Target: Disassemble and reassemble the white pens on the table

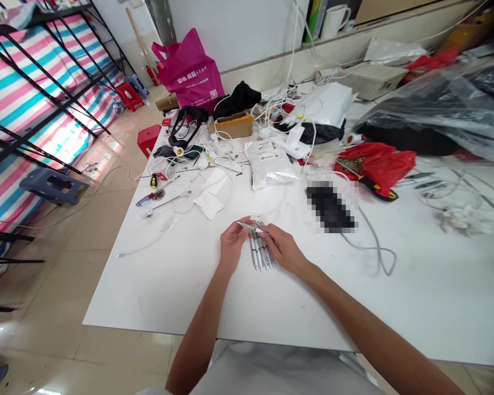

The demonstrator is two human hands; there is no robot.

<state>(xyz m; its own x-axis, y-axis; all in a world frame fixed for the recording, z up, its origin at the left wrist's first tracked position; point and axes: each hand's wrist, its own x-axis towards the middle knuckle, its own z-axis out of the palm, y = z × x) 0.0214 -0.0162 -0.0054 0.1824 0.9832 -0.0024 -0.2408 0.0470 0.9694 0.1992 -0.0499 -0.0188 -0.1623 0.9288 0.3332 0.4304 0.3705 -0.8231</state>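
Over the white bench [168,296], nearer than the white parcel [271,164], fingers of left hand [231,241] and right hand [287,249] pinch, above silvery dark-banded pens [260,255] pointing toward the parcel, one slim pen [249,226], long axis crosswise, tip leftward.

Left forearm [205,315] rises steeply; right forearm [349,307] slants in from lower right, both bare, converging ahead of the torso [288,370]. Left hand [230,244]: fingers curled, thumb toward the other. Right hand [287,249]: back uppermost, grip pinched. Hands close together.
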